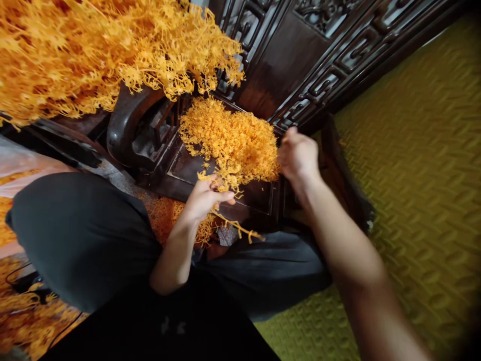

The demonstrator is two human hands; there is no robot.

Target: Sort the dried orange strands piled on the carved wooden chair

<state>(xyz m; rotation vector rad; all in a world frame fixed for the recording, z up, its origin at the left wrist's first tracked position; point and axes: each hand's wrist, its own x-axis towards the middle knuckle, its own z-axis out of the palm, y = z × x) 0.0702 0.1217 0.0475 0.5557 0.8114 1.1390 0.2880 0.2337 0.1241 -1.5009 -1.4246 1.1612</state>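
Gripping an orange strand [240, 228], the left hand [206, 199] fronts the heap [235, 140]; the right hand [299, 156] curls closed beside it.

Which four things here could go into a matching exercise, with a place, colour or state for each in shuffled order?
Things:
1. Left hand
2. Right hand
3. Mat
4. Backrest

Descriptions:
A. Yellow-green and textured
B. Holding an orange strand
C. Dark, with carved openwork
D. Blurred, by the right edge of the small pile

Pairs: 1-B, 2-D, 3-A, 4-C
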